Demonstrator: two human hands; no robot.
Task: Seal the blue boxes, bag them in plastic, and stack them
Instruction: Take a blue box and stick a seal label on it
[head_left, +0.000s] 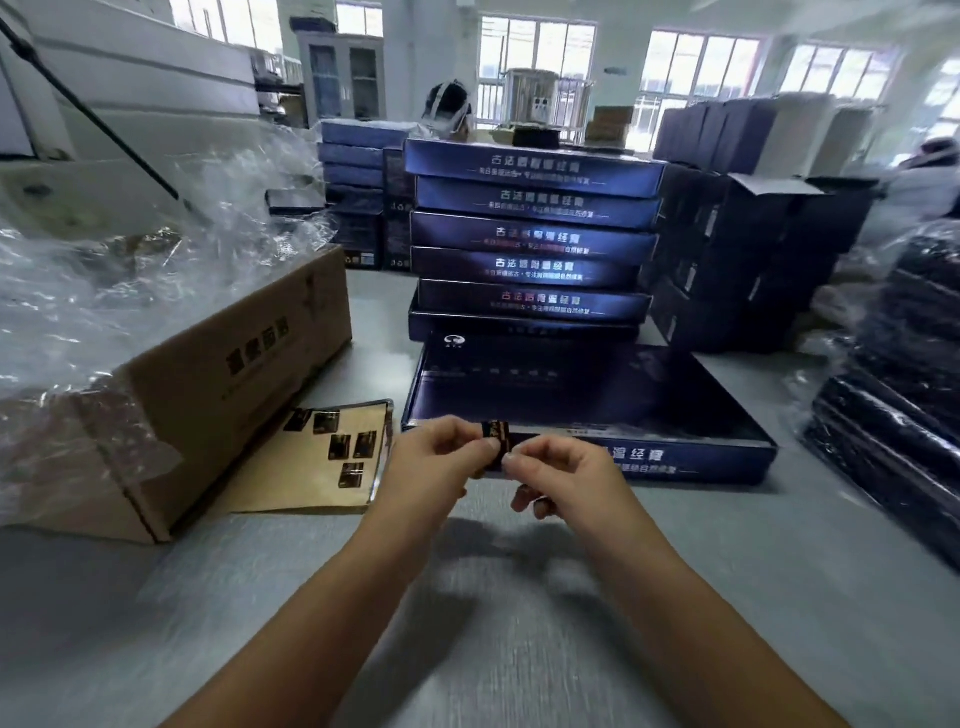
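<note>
A flat blue box (582, 400) lies on the grey table (519, 597) right in front of me, its printed front edge facing me. Just before that edge, my left hand (441, 457) and my right hand (556, 467) together pinch a small dark seal sticker (496, 435) with gold print. A tan backing sheet (322, 457) with several more such stickers lies to the left of my hands. Behind the flat box rises a stack of several blue boxes (530, 239).
A brown cardboard carton (208, 384) topped with crumpled clear plastic (130, 270) fills the left side. Bagged dark boxes (898, 395) are piled at the right. More blue and dark boxes (737, 260) stand behind. A person's head (449, 111) shows beyond the stack.
</note>
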